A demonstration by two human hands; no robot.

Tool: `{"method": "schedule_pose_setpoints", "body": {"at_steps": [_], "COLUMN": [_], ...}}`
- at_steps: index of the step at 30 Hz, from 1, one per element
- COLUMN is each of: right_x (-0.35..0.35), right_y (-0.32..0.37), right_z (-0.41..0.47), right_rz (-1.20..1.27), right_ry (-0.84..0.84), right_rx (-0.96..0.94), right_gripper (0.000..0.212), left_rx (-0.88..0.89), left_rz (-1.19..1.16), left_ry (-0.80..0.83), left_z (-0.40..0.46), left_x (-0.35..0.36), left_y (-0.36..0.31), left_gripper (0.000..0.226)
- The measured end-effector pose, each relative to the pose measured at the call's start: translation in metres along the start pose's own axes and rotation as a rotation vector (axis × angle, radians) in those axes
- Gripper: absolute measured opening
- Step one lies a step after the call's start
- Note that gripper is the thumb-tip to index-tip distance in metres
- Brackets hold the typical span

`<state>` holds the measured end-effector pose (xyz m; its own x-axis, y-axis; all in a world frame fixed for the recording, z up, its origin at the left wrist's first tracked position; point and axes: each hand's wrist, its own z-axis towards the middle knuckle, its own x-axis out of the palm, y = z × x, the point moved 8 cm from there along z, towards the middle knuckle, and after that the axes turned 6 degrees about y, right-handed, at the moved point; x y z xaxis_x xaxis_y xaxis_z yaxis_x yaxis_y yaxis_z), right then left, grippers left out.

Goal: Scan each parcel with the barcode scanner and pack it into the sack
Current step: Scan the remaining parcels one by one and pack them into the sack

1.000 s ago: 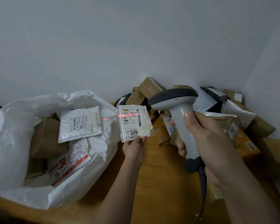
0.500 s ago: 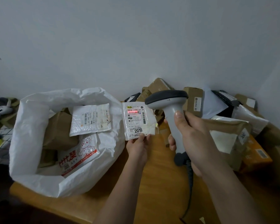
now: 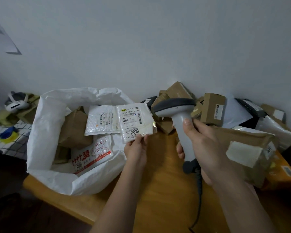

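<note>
My left hand pinches the bottom edge of a small white parcel with a label reading 2019, held upright at the right rim of the white sack. My right hand grips the handle of the grey barcode scanner, whose dark head points left toward the parcel. No red beam shows on the label. Inside the sack lie a white bubble mailer, a white bag with red print and brown parcels.
A heap of brown boxes and white and black bags lies along the wall at the back right of the wooden table. A large taped brown parcel sits right of my right hand. The scanner cable hangs toward me.
The red scan line seen on the label earlier is gone. The parcel has shifted left toward the sack's opening, and my view has swung left.
</note>
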<state>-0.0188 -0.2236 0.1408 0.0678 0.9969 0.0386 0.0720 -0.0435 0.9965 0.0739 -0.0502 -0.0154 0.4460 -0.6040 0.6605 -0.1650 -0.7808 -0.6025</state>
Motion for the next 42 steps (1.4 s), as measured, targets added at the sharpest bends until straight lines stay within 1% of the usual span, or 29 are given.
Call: {"method": "schedule_pose_setpoints", "body": {"at_steps": [3,6,7,8,10,13,15,17,20,23,25,27,29,31,34,35,37,39,42], "right_x": [0.000,-0.004,-0.007,-0.011,-0.020,-0.041,-0.058,-0.079,-0.113,-0.149,-0.173,-0.197,-0.220,-0.240,-0.259,-0.267,-0.280,-0.291,-0.302], "right_y": [-0.007,-0.013,-0.014,-0.015,-0.016,-0.018,-0.020,-0.021,-0.025,-0.033,-0.037,-0.040,-0.042,-0.045,-0.051,-0.053,-0.058,-0.065,-0.074], "right_z": [0.003,0.006,0.006,0.007,0.008,0.009,0.009,0.006,-0.001,-0.010,-0.018,-0.026,-0.032,-0.038,-0.040,-0.040,-0.039,-0.038,-0.036], "right_rz": [0.018,0.035,0.035,0.037,0.048,0.080,0.095,0.049,-0.001,-0.013,-0.023,-0.049,-0.077,-0.079,-0.050,-0.033,-0.015,-0.007,0.043], "right_ry": [0.005,-0.014,-0.025,-0.038,-0.074,-0.143,-0.202,-0.276,-0.385,-0.503,-0.576,-0.628,-0.662,-0.692,-0.696,-0.699,-0.705,-0.710,-0.711], "right_rx": [0.028,0.045,0.050,0.054,0.057,0.073,0.086,0.092,0.111,0.145,0.157,0.166,0.160,0.155,0.155,0.154,0.160,0.171,0.178], "right_gripper": [0.028,0.027,0.027,0.027,0.028,0.029,0.029,0.029,0.029,0.026,0.024,0.026,0.028,0.027,0.024,0.023,0.023,0.022,0.019], "left_rx": [0.064,0.157,0.172,0.168,0.149,0.202,0.178,0.129,-0.015,-0.274,-0.356,-0.425,-0.492,-0.451,-0.236,-0.176,-0.122,-0.091,-0.010], "left_rz": [-0.131,-0.242,-0.220,-0.146,-0.011,-0.095,-0.092,-0.035,0.113,0.411,0.627,0.810,0.948,1.132,1.442,1.551,1.693,1.766,1.825], "left_ry": [-0.093,-0.232,-0.303,-0.375,-0.417,-0.427,-0.368,-0.305,-0.202,-0.021,0.046,0.102,0.230,0.400,0.679,0.749,0.841,0.871,0.847], "left_z": [0.004,0.014,0.015,0.016,0.015,0.017,0.020,0.023,0.027,0.027,0.018,0.008,-0.004,-0.013,-0.029,-0.037,-0.051,-0.059,-0.057], "left_x": [-0.004,-0.020,-0.028,-0.036,-0.039,-0.038,-0.027,-0.014,0.008,0.029,0.038,0.046,0.059,0.078,0.107,0.114,0.122,0.126,0.130], "left_y": [-0.035,-0.062,-0.066,-0.067,-0.062,-0.049,-0.038,-0.023,0.014,0.074,0.114,0.154,0.193,0.224,0.263,0.277,0.302,0.321,0.331], "left_gripper": [0.030,0.034,0.034,0.033,0.031,0.027,0.029,0.024,0.018,0.033,0.032,0.030,0.037,0.049,0.082,0.093,0.108,0.112,0.097]}}
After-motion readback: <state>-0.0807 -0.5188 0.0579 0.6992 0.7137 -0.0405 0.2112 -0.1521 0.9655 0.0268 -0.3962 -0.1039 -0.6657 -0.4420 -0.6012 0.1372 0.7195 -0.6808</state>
